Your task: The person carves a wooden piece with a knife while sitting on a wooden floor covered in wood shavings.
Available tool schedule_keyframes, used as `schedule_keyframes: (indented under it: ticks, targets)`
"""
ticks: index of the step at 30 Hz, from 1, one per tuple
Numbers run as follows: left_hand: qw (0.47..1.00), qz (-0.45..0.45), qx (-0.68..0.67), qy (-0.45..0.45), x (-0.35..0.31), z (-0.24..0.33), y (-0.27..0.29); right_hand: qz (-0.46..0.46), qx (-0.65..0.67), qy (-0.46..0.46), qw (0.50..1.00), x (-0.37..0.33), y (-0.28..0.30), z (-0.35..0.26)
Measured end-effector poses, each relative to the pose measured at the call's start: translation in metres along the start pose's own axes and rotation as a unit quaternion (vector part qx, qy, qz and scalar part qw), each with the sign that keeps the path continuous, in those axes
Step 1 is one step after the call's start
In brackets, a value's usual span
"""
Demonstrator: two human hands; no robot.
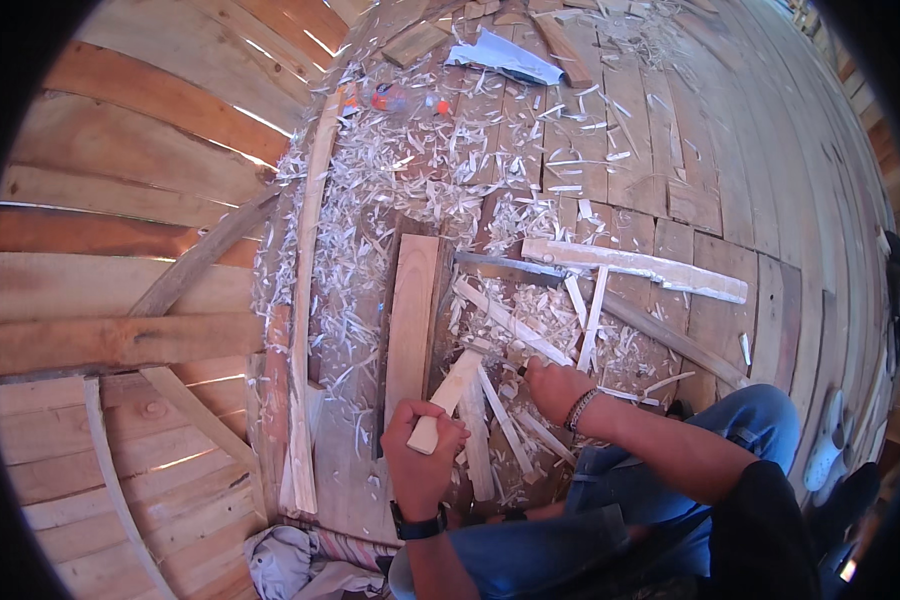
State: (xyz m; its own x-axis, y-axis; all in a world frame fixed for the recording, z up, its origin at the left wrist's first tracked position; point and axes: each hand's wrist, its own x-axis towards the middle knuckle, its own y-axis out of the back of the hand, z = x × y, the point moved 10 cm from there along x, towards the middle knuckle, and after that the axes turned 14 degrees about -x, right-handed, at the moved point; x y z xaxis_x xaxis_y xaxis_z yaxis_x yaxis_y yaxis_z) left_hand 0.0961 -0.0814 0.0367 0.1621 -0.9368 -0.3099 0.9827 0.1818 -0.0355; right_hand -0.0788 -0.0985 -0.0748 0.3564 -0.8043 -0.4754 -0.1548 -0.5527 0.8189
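Note:
My left hand [422, 445] is closed around the lower end of a pale carved piece of wood [454, 388], which slants up and to the right. The far end of this piece lies beside a thick brown wooden block [413, 310]. Just to the right, my right hand [558, 392] is in a fist around a tool whose short dark part [521, 371] shows at the fingers; the rest is hidden, so its kind is unclear. Pale wood strips [510, 320] and curled shavings lie around both hands.
A long-handled tool [670, 340] with a flat metal blade lies beyond my right hand, near a rough pale board [635, 266]. Left stands a long narrow plank [310, 300]. Farther off are a plastic bottle [388, 98] and a pale bag-like sheet [505, 57]. Shavings cover the plank floor.

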Motion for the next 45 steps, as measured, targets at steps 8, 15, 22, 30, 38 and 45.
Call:
schedule_keyframes:
  ticks: [8, 15, 22, 30, 38, 45]
  targets:
    - [1.0, -0.017, 0.016, -0.006, -0.001, -0.004, 0.001, 0.038, 0.043, 0.022, 0.998, -0.003, -0.009, -0.004]
    - [0.999, -0.015, 0.029, -0.01, 0.0, -0.004, 0.004, 0.025, 0.053, 0.04, 0.997, -0.014, 0.012, -0.034]
    - [1.0, -0.008, 0.015, -0.006, 0.0, -0.001, 0.003, 0.026, 0.037, 0.017, 0.999, -0.001, -0.001, -0.016]
    - [1.0, -0.016, 0.023, -0.01, 0.0, -0.003, 0.005, 0.03, 0.027, 0.025, 0.999, -0.008, 0.011, -0.024]
    - [1.0, -0.009, 0.024, -0.01, 0.0, -0.005, 0.005, 0.012, 0.032, 0.022, 0.999, -0.005, -0.005, -0.014]
    - [0.998, -0.019, 0.042, -0.044, -0.002, -0.005, 0.003, 0.043, 0.002, 0.016, 0.999, -0.002, -0.015, -0.004]
